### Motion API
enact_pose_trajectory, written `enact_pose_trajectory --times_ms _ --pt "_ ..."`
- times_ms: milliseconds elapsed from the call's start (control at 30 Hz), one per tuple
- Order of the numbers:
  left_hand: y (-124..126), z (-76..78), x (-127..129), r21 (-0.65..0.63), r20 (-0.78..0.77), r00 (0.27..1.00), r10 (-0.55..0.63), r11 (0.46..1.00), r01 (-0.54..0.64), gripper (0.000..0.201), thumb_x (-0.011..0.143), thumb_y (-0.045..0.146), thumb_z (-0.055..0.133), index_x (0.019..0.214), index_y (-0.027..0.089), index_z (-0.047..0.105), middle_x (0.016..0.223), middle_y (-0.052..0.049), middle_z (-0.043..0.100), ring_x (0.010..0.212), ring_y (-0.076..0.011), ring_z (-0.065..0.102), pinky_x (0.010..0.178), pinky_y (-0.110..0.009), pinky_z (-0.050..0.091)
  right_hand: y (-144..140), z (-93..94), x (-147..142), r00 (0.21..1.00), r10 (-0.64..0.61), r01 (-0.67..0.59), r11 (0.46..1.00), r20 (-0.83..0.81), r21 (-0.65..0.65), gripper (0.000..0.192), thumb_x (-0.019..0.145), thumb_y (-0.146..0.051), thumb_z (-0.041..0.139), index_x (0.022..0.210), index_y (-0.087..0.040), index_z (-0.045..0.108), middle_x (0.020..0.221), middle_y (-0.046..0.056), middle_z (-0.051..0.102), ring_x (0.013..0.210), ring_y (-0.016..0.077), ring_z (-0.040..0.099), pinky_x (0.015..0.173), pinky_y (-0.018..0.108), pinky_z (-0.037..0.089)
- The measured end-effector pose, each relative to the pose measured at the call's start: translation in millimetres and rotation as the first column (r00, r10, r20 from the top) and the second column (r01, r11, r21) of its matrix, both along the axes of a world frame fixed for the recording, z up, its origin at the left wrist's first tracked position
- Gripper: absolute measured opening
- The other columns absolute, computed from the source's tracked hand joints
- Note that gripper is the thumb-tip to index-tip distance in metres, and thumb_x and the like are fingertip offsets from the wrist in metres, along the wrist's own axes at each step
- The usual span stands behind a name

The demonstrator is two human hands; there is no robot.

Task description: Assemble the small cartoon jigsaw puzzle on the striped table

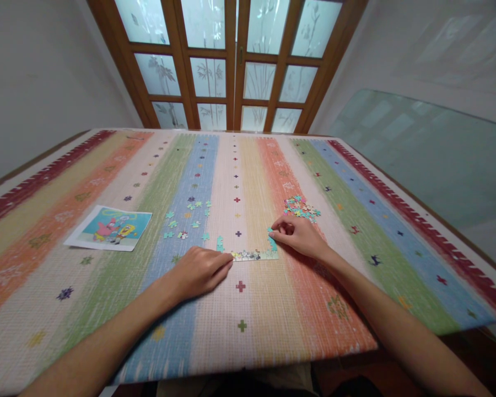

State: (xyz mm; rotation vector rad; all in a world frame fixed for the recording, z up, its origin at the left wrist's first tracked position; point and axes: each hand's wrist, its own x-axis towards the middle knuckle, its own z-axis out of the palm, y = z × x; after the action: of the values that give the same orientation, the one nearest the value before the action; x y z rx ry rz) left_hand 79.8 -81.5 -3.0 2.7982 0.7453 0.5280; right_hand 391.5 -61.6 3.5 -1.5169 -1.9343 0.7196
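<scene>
Left hand (200,271): fingers curled, flat on striped woven mat (107,309), fingertips touching joined jigsaw strip (254,255). Right hand (298,235): fingertips pinching turquoise puzzle piece (271,237) at strip's right end.

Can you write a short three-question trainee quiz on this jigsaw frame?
1. True or false: the right hand pinches a puzzle piece at the right end of the joined strip.
2. Where does the heap of loose pieces lie? A) just beyond the right hand B) on the picture card C) under the left hand
3. Fill in: the left hand rests on the striped cloth with its fingertips at the strip's ____ end.

Key: 1 true; 2 A; 3 left. The picture card lies far to the left, apart from both hands.
</scene>
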Motion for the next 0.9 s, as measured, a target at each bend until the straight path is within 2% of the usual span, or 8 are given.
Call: enact_pose_trajectory --times_ms 200,300,433,533,667,767,900 --pt "-1 1.1 0 0.05 -0.009 1.0 -0.018 0.999 0.019 0.031 0.106 0.022 0.039 0.092 0.019 0.067 0.065 -0.002 0.065 0.055 -0.0148 0.058 0.054 -0.03 0.041 0 -1.2 -1 1.0 0.004 -0.004 1.0 -0.009 0.008 0.021 0.082 -0.041 0.071 0.081 -0.02 0.07 0.067 0.0 0.06 0.062 0.0167 0.052 0.061 0.032 0.038" --pt "1 5.0 -3 0.031 0.004 0.999 -0.032 0.999 0.032 0.03 0.105 0.023 0.041 0.094 0.019 0.069 0.064 -0.001 0.065 0.053 -0.0148 0.057 0.053 -0.03 0.041 0 0.5 -1 1.0 0.004 -0.004 1.0 -0.005 0.004 0.019 0.083 -0.039 0.07 0.081 -0.02 0.07 0.067 0.001 0.06 0.063 0.0166 0.052 0.061 0.032 0.038" --pt "9 11.4 -14 0.047 0.026 0.999 0.046 0.998 -0.047 0.025 0.101 0.028 0.047 0.094 0.02 0.071 0.059 0.0 0.063 0.05 -0.0142 0.056 0.051 -0.029 0.038 -2 5.9 2 0.999 0.036 -0.036 0.998 0.006 -0.052 0.019 0.084 -0.038 0.069 0.09 -0.02 0.072 0.07 0.001 0.06 0.063 0.0165 0.053 0.061 0.032 0.039" --pt "16 14.3 -24 0.08 0.013 0.996 0.089 0.993 -0.09 0.025 0.1 0.032 0.049 0.095 0.021 0.071 0.058 0.001 0.064 0.049 -0.0141 0.055 0.051 -0.028 0.036 -4 9.4 6 0.994 0.109 -0.108 0.989 -0.003 -0.1 0.026 0.079 -0.038 0.076 0.099 -0.021 0.073 0.073 0.001 0.06 0.065 0.0171 0.054 0.061 0.033 0.041" --pt "20 14.3 -31 0.051 -0.041 0.994 0.101 0.994 -0.099 0.025 0.1 0.036 0.05 0.098 0.021 0.071 0.064 0.0 0.069 0.052 -0.0144 0.059 0.054 -0.028 0.036 -6 12.1 10 0.983 0.18 -0.177 0.979 0.023 -0.104 0.041 0.071 -0.039 0.084 0.107 -0.023 0.074 0.081 0.003 0.064 0.069 0.0187 0.056 0.063 0.034 0.043" --pt "21 13.3 -31 0.042 -0.099 0.991 0.09 0.995 -0.086 0.026 0.101 0.039 0.051 0.099 0.021 0.069 0.064 0.0 0.068 0.054 -0.0154 0.061 0.055 -0.028 0.036 -8 13.8 10 0.98 0.189 -0.183 0.979 0.059 -0.095 0.048 0.067 -0.037 0.088 0.111 -0.022 0.074 0.084 0.003 0.066 0.07 0.0188 0.056 0.064 0.034 0.043" --pt "21 13.7 -30 0.052 -0.151 0.986 0.071 0.997 -0.064 0.027 0.103 0.039 0.049 0.097 0.021 0.067 0.064 0.0 0.067 0.055 -0.0159 0.06 0.055 -0.028 0.036 -8 14.9 10 0.979 0.182 -0.174 0.98 0.086 -0.093 0.048 0.065 -0.034 0.089 0.11 -0.023 0.074 0.084 0.003 0.067 0.069 0.0185 0.055 0.065 0.034 0.043"
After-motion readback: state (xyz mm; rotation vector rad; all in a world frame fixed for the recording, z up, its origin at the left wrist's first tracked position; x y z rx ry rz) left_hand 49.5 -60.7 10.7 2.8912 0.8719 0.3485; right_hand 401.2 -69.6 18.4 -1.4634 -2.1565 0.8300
